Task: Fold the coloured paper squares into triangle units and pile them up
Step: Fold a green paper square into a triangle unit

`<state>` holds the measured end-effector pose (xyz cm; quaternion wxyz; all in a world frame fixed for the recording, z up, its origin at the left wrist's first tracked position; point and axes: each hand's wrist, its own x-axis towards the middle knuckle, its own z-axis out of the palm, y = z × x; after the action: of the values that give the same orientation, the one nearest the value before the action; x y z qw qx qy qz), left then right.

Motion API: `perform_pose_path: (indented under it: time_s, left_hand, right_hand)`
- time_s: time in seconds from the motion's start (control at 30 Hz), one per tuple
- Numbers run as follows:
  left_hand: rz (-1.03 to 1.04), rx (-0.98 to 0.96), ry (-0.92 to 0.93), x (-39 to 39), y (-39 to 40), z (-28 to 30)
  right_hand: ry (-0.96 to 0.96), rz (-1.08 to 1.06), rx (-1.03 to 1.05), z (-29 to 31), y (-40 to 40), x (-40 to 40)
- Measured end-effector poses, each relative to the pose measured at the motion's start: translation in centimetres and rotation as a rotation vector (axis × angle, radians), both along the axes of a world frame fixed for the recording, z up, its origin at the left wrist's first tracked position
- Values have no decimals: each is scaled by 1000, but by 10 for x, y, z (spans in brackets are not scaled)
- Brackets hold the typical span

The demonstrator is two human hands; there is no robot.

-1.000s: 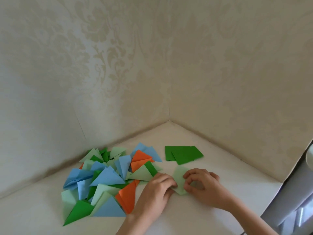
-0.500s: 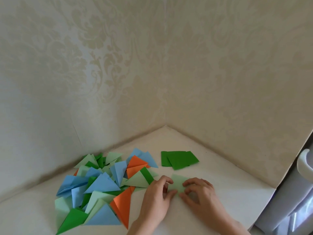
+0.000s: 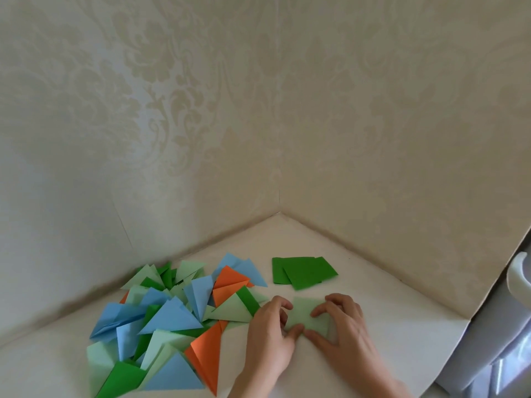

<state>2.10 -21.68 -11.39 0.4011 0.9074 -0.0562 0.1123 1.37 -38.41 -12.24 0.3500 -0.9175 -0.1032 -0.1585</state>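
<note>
A pale green paper square (image 3: pixel 305 313) lies flat on the white table (image 3: pixel 388 334), partly folded. My left hand (image 3: pixel 270 334) presses its left edge with curled fingers and thumb. My right hand (image 3: pixel 342 331) holds down its right side, fingertips bent onto the paper. To the left lies a loose pile of folded triangles (image 3: pixel 169 320) in blue, orange, dark green and pale green. A small stack of dark green squares (image 3: pixel 303 272) sits just beyond my hands.
Patterned cream walls (image 3: pixel 258 124) meet in a corner behind the table. The table's right edge drops off beside a grey cabinet with a white handle (image 3: pixel 517 280).
The view has tilted slightly. My hands have shifted on the pale green paper, thumbs now meeting at its near edge and more of the sheet showing between them.
</note>
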Motion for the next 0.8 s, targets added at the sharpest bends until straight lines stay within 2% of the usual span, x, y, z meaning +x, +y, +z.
perform_pose_path:
  time_s: [0.23,0.4,0.57,0.8]
  left_hand:
    - [-3,-75,27,3,9,-1]
    - [-27,-52,33,2,8,4]
    - [-42,172,-78,-3,3,9]
    - [-23,421,-265,-18,-4,5]
  right_hand:
    - [119,73,-44,10,-6,5]
    - [214,117,-32,16,-14,8]
    - [229,61,-81,21,-13,8]
    - [147,7,-144,25,-6,-2]
